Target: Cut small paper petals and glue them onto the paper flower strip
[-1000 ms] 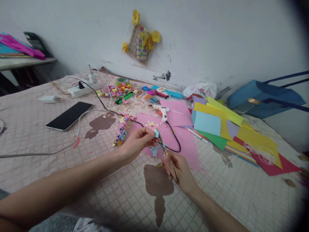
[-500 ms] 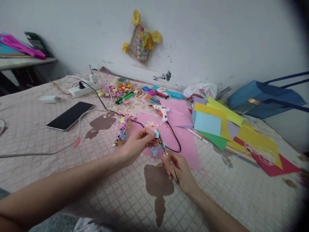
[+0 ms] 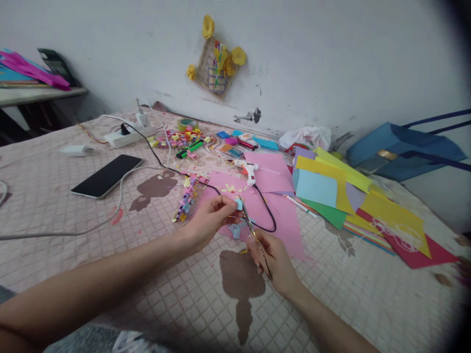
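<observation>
Between the thumb and fingers of my left hand [image 3: 217, 213] is a small piece of light blue paper [image 3: 239, 204]. My right hand [image 3: 272, 257] grips a pair of scissors [image 3: 251, 228], whose blades point up at the paper's right edge. Whether the blades touch the paper I cannot tell. Just below lie light blue paper scraps [image 3: 236, 232], partly hidden by my fingers. Under both hands is a pink paper sheet [image 3: 285, 220], with pale yellow scraps [image 3: 231, 189] beyond my fingertips.
A white glue gun [image 3: 250, 171] with a black cord lies behind the hands. Left are a strip of paper flowers [image 3: 186, 198], a phone [image 3: 107, 176] and a power strip [image 3: 128, 136]. Coloured paper sheets [image 3: 316, 188] and a blue bag [image 3: 401, 152] are at right.
Both hands stay almost in place, still holding the paper and scissors. The scissors' handle loops look slightly closer together. Nothing else has visibly moved.
</observation>
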Tool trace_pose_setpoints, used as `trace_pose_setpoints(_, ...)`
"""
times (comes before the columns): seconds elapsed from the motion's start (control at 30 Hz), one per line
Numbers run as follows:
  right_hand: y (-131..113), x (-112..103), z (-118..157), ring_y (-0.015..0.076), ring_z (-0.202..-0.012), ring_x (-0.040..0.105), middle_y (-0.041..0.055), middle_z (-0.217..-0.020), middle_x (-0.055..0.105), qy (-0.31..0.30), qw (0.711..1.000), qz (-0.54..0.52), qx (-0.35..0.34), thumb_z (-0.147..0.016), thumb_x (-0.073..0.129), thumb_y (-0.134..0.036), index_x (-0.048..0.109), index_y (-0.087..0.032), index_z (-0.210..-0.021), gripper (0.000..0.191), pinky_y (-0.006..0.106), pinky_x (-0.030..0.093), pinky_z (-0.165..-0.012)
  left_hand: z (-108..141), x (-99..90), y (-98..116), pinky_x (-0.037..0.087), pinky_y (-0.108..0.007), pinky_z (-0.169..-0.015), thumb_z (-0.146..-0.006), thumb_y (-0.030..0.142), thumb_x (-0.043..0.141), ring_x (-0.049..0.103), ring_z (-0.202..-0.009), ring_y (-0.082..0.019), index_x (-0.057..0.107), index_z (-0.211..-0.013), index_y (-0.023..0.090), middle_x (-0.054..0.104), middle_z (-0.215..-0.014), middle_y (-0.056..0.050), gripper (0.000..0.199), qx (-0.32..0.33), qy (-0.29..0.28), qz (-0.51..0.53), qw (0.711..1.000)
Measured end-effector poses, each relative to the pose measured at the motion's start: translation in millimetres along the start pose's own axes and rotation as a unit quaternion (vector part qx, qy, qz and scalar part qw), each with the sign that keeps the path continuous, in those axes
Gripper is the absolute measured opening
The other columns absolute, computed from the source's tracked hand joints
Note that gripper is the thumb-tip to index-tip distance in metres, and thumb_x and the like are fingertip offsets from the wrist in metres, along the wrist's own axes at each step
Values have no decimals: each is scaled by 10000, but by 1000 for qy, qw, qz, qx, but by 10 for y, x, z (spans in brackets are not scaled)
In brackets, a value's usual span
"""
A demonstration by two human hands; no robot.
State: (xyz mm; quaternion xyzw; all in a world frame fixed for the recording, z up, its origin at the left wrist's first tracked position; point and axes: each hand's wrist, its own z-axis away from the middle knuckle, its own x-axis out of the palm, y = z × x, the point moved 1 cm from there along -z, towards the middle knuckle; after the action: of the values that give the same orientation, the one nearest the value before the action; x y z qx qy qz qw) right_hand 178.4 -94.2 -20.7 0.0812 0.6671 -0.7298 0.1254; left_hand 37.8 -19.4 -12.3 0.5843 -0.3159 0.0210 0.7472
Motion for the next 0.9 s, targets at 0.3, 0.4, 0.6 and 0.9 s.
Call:
trace_pose_setpoints(0.3,75,-4,-13,63,-362,330,-74,-453,359,2,1000,-18,7,-802,453,-575,431,-182,-617,434,194,265,-358,2,-15,-14,448,-257,-673,-743,260,644,579,-716,-120,527,-728,137,596,-746,-23,170,1,-8,4,1000)
trace_pose_setpoints(0.4,90,-25,-27,61,-346,333,-79,-431,360,-7,998,-67,21,-814,445,-566,466,-172,-640,431,193,266,-358,-1,-25,-20,448,-261,-673,-751,274,635,576,-740,-128,517,-727,143,591,-767,-25,178,5,-22,-12,1000)
trace_pose_setpoints(0.6,12,-100,-58,61,-364,315,-78,-437,357,-58,963,-257,51,-837,461,-489,560,-154,-746,361,204,261,-396,31,-3,10,432,-265,-690,-776,256,604,534,-708,-121,563,-740,146,562,-769,-27,123,104,-102,-164,976)
trace_pose_setpoints(0.9,0,-136,-66,50,-377,209,-100,-451,275,-124,913,-380,77,-758,598,-275,489,-184,-700,153,195,189,-396,187,78,106,405,-322,-846,-803,191,554,536,-935,-199,681,-817,208,581,-947,-92,129,249,-197,-361,877)
